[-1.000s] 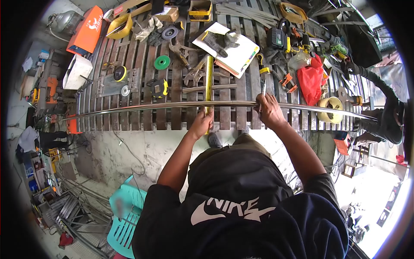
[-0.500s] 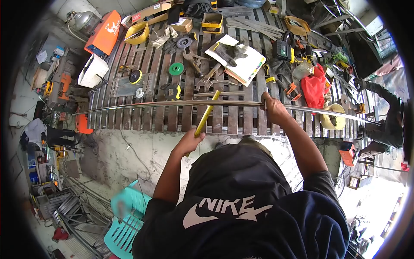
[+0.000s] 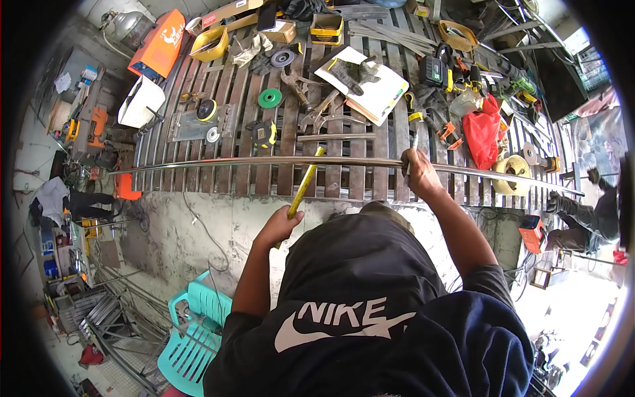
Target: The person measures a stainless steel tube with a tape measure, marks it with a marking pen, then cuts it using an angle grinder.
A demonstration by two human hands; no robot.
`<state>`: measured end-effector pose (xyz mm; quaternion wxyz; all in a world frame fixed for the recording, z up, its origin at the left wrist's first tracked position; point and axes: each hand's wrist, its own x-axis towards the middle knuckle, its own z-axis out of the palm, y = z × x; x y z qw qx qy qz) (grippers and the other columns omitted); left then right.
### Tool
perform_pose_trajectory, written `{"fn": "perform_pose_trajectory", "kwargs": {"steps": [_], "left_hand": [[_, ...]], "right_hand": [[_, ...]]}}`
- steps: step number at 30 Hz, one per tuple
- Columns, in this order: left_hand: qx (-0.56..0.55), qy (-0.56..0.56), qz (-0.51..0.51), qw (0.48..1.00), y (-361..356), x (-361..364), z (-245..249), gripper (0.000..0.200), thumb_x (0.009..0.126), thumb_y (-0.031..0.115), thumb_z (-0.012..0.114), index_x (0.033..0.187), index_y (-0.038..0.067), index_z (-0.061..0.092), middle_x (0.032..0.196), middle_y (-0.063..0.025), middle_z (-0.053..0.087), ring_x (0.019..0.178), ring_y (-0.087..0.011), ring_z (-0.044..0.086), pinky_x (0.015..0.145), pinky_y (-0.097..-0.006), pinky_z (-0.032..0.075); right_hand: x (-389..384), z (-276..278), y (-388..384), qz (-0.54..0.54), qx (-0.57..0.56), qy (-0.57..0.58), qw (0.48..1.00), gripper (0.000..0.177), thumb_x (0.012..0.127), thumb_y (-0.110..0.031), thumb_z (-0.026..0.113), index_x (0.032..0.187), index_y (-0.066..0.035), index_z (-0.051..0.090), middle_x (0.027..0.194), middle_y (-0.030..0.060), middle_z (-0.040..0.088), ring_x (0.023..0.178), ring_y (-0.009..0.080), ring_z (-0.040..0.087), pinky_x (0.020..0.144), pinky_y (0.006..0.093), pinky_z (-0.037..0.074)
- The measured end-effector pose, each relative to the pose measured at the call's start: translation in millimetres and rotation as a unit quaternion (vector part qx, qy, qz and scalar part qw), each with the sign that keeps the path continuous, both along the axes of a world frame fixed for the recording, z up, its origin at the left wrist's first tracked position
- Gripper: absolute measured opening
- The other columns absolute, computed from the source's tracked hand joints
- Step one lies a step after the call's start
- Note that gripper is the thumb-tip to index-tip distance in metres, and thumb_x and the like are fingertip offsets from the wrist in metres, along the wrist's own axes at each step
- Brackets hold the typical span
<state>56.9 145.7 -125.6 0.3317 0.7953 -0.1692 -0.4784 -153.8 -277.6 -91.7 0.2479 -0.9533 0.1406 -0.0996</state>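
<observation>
Step in hand, as I judge it: measuring and marking at one long bar [image 3: 357, 161], which lies crosswise over the bench [image 3: 286, 180]. Left hand [image 3: 280, 226] closed round one yellow strip [image 3: 307, 183], far end crossing the bar. Right hand [image 3: 422, 175] at the bar, pinching one slim pen [image 3: 415, 140]; whether it also grips the bar, cannot tell. Next move calls for a steady bar, strip squared. Beyond: one tape measure [image 3: 264, 134], one green disc [image 3: 270, 98], one red bag [image 3: 481, 137].
</observation>
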Motion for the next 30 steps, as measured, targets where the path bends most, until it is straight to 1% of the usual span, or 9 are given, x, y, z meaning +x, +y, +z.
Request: {"fn": "perform_pose_trajectory", "kwargs": {"steps": [10,13,18,20,23,25,27,29,30], "left_hand": [[0.005,0.011,-0.004,1.000,4.5,-6.9,-4.6,0.048,0.108,0.047,0.069,0.107,0.000,0.059,0.074,-0.0066,0.061,0.057,-0.0161,0.057,0.055,-0.0375,0.048],[0.017,0.003,-0.021,1.000,7.8,-7.4,-5.9,0.050,0.108,0.048,0.069,0.107,-0.001,0.060,0.075,-0.0095,0.062,0.062,-0.0203,0.060,0.060,-0.0408,0.051],[0.022,-0.069,-0.160,0.984,25.3,5.2,-6.8,0.047,0.107,0.046,0.070,0.102,0.000,0.065,0.079,-0.0105,0.065,0.070,-0.0212,0.064,0.066,-0.0402,0.055],[0.061,-0.057,-0.232,0.969,32.1,16.3,25.1,0.047,0.106,0.045,0.072,0.099,-0.002,0.071,0.082,-0.0160,0.071,0.077,-0.0270,0.066,0.075,-0.0440,0.054],[0.091,-0.022,-0.254,0.963,54.4,39.4,56.6,0.043,0.106,0.043,0.073,0.104,-0.001,0.072,0.084,-0.0136,0.072,0.077,-0.0231,0.065,0.073,-0.0419,0.054],[0.052,-0.054,-0.212,0.974,59.8,51.6,78.9,0.037,0.108,0.038,0.072,0.106,0.001,0.072,0.080,-0.0068,0.068,0.075,-0.0166,0.060,0.071,-0.0375,0.052],[0.006,-0.003,-0.081,0.997,56.8,66.2,86.1,0.028,0.116,0.029,0.060,0.114,0.004,0.070,0.079,-0.0013,0.059,0.072,-0.0121,0.053,0.066,-0.0341,0.048],[-0.072,-0.038,0.015,0.997,35.1,83.2,85.3,0.026,0.118,0.026,0.054,0.115,0.005,0.069,0.076,-0.0005,0.054,0.068,-0.0091,0.048,0.063,-0.0318,0.045],[-0.062,-0.109,0.013,0.992,13.9,88.8,95.6,0.026,0.118,0.025,0.052,0.116,0.005,0.069,0.079,-0.0036,0.057,0.071,-0.0148,0.054,0.067,-0.0344,0.048]], "right_hand": [[-9.4,-21.5,7.1,0.022,-0.084,-0.085,0.993,0.037,0.078,0.011,0.066,0.109,-0.003,0.053,0.107,0.0235,0.063,0.113,0.0468,0.061,0.099,0.0530,0.051],[-9.9,-16.8,-2.6,0.017,0.004,-0.029,0.999,0.034,0.079,0.012,0.064,0.107,-0.003,0.052,0.106,0.0221,0.065,0.112,0.0458,0.063,0.095,0.0519,0.052],[3.3,3.5,-13.9,0.017,0.047,-0.026,0.998,0.035,0.082,0.012,0.065,0.109,-0.003,0.049,0.100,0.0208,0.066,0.100,0.0458,0.067,0.088,0.0495,0.054],[6.3,10.9,-16.6,0.024,0.047,-0.007,0.999,0.035,0.082,0.012,0.064,0.110,-0.002,0.049,0.100,0.0217,0.067,0.101,0.0465,0.067,0.088,0.0497,0.054],[7.5,11.3,-21.8,0.031,0.035,0.022,0.999,0.034,0.085,0.008,0.067,0.112,-0.002,0.050,0.102,0.0235,0.067,0.104,0.0474,0.067,0.090,0.0513,0.053],[6.4,14.2,-22.9,0.027,0.041,0.049,0.998,0.035,0.087,0.004,0.070,0.115,-0.002,0.049,0.105,0.0248,0.066,0.107,0.0487,0.066,0.093,0.0536,0.052],[2.7,24.4,-23.6,0.017,0.049,0.046,0.998,0.038,0.089,-0.001,0.075,0.116,-0.003,0.049,0.106,0.0249,0.067,0.108,0.0480,0.067,0.093,0.0533,0.053],[1.7,28.3,-26.4,0.013,0.048,0.049,0.998,0.040,0.090,-0.006,0.080,0.117,-0.003,0.050,0.106,0.0251,0.067,0.108,0.0475,0.067,0.092,0.0532,0.053],[-0.9,28.1,-31.4,0.012,0.043,0.054,0.998,0.042,0.090,-0.008,0.081,0.117,-0.003,0.050,0.105,0.0251,0.067,0.107,0.0474,0.068,0.092,0.0532,0.053]]}}
